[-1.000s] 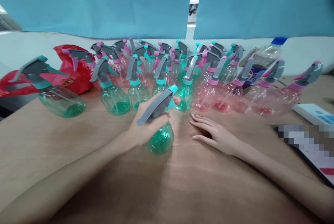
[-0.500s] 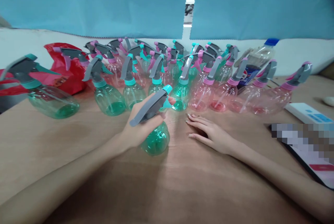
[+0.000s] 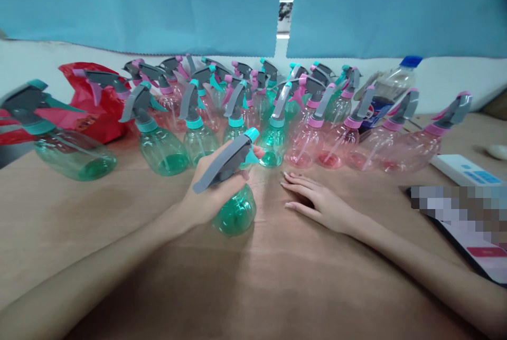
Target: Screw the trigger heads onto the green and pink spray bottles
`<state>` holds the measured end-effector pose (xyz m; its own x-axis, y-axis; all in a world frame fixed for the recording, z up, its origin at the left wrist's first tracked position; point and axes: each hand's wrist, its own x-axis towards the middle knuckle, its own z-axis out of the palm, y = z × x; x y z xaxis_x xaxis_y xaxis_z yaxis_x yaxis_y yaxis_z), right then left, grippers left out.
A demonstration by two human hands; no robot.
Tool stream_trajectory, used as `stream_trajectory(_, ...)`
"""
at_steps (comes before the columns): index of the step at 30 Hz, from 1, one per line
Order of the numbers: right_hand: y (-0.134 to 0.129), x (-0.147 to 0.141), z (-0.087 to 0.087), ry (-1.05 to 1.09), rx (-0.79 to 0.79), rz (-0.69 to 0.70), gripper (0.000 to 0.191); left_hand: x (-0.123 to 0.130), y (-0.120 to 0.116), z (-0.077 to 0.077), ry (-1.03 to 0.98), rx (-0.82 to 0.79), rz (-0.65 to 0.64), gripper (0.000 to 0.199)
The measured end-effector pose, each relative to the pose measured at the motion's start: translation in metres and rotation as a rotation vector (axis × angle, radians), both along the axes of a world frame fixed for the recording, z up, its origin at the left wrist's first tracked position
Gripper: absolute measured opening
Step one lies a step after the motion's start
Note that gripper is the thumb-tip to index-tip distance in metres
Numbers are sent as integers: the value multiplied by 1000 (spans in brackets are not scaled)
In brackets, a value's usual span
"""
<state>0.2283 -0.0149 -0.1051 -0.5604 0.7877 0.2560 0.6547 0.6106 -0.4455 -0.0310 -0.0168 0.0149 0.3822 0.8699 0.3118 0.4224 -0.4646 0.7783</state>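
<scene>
My left hand (image 3: 208,189) is wrapped round the neck of a green spray bottle (image 3: 236,212) with a grey and teal spray head, at the middle of the wooden table (image 3: 277,276). To its right, my right hand (image 3: 325,200) lies flat on the tabletop, fingers apart and holding nothing. Behind both hands stand several rows of spray bottles. Green ones with teal collars, such as a green bottle (image 3: 164,155), are at the left and centre. Pink ones with pink collars, such as a pink bottle (image 3: 304,144), stand to the right.
A red plastic bag (image 3: 105,123) lies at the back left. Behind the pink bottles at the right is a large drink bottle (image 3: 392,86) with a blue cap. At the right edge are a white box (image 3: 465,170) and a dark-edged device (image 3: 455,234). Blue cloth hangs behind.
The view has shifted slightly. My left hand still grips the green bottle, and my right hand remains on the table.
</scene>
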Motion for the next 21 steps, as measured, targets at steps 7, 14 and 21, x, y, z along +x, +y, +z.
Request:
stream_trajectory(7, -1, 0, 0, 19, 3, -8, 49, 0, 1, -1, -90, -67, -17, 34)
stream_trajectory(14, -1, 0, 0, 3, -5, -9, 49, -3, 2, -3, -97, -63, -35, 34)
stream_trajectory(21, -1, 0, 0, 26, 6, -12, 49, -1, 0, -1, -75, -64, -12, 33)
